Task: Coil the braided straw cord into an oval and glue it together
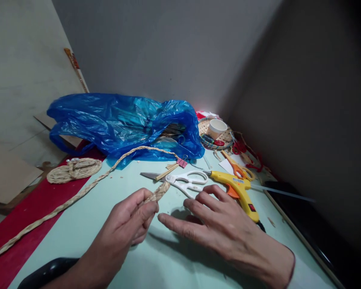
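Pinched in my left hand (pixel 135 218) is one end of a braided straw cord (pixel 161 192), its tip poking up past the thumb. My right hand (pixel 216 228) hovers just to the right with its fingers spread, holding nothing. Beyond the hands lie white-handled scissors (pixel 180 178). A long stretch of braid (pixel 87 190) runs across the table from the left edge to a pink binder clip (pixel 182 162), which grips its far end. Behind my right hand rests a yellow hot glue gun (pixel 234 180) with a clear glue stick (pixel 282 192) in its back.
A blue plastic bag (pixel 120 120) fills the back of the table. At left lies a coiled braid bundle (pixel 75 170) on red cloth (pixel 33 237). Orange scissors (pixel 237 166) and a woven basket (pixel 204 127) with a white cup (pixel 218 127) stand back right. A dark flat object (pixel 307 224) borders the right.
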### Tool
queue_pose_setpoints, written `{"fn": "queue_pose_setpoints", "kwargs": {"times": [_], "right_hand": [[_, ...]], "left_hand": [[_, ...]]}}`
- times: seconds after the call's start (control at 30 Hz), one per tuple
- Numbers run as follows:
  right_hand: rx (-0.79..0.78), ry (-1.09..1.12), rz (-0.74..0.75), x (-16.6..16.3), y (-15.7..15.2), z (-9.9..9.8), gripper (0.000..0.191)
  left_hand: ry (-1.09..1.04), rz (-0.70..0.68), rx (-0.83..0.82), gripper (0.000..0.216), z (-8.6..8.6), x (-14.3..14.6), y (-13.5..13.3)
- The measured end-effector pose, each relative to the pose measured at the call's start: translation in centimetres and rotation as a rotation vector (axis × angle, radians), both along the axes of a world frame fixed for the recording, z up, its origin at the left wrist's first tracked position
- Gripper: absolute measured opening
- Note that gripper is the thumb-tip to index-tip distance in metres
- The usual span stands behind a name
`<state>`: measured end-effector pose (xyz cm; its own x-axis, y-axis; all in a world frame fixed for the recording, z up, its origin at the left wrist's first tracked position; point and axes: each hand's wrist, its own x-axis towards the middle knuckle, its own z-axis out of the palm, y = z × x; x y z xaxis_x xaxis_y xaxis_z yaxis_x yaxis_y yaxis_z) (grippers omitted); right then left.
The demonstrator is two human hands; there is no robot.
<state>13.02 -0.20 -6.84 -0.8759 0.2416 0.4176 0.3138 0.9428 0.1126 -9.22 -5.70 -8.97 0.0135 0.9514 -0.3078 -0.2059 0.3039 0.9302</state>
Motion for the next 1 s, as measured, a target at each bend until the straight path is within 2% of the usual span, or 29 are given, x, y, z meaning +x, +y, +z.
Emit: {"fn": "queue_pose_setpoints", "kwargs": {"times": [0.13,0.33,0.43,0.57,0.8,1.0], "right_hand": [[-0.014,-0.024,-0.026,0.2,0.2,-0.2,0.046],[-0.027,-0.015,-0.029,0.0,-0.1,-0.7,0.043],[-0.065,-0.021,-0.012,-0.2,-0.2,-0.9,0.041],[-0.077,0.004,0.014,-0.3,-0.4,-0.8,0.041],[-0.124,-0.036,0.024,-0.2,-0.3,-0.8,0.042],[-0.108,-0.002,0.047,0.0,-0.2,-0.6,0.041]], "left_hand": [[0.028,-0.038,0.007,0.037,-0.3,0.0,-0.3],[0.182,-0.063,-0.031,0.043,-0.4,0.0,-0.4],[0.353,-0.027,-0.005,0.044,0.2,0.5,-0.8],[0.506,0.048,0.076,0.031,0.5,0.9,-1.1],[0.485,0.051,0.085,0.032,-0.4,0.6,-1.0],[0.428,0.082,0.043,0.035,0.6,1.1,-1.1]]}}
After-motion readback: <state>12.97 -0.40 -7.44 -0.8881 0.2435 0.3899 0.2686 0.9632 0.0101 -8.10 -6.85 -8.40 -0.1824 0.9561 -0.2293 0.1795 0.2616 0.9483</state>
